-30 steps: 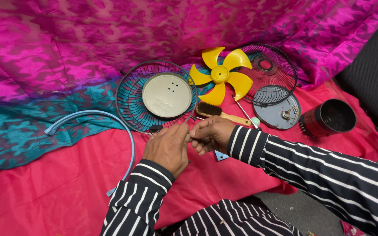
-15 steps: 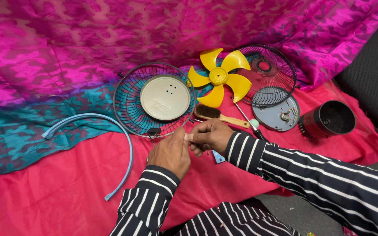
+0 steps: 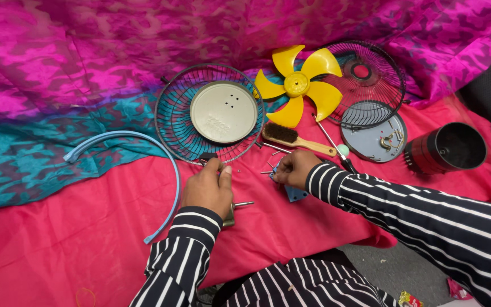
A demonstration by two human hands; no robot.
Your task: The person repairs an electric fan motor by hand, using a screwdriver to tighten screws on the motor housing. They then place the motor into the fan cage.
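Note:
My left hand (image 3: 208, 187) rests on the red cloth (image 3: 86, 239) just below the front fan guard (image 3: 173, 122). It is closed around a small metal part, with a bolt (image 3: 243, 203) sticking out to the right. My right hand (image 3: 294, 169) is a little to the right. Its curled fingertips are down among several small screws (image 3: 268, 169), and I cannot see whether they pinch one. A small blue piece (image 3: 295, 195) lies under that wrist. A cream disc (image 3: 223, 111) sits inside the guard.
Behind the hands lie a yellow fan blade (image 3: 298, 85), a black rear guard (image 3: 370, 71), a grey round plate (image 3: 373, 141), a wooden brush (image 3: 296, 139) and a screwdriver (image 3: 331, 143). A black cylindrical housing (image 3: 447, 149) lies at right, a light blue hoop strip (image 3: 169, 170) at left.
My hands were touching in front of me and have come apart. The left moved left toward the guard's rim, and the right dropped onto the screws.

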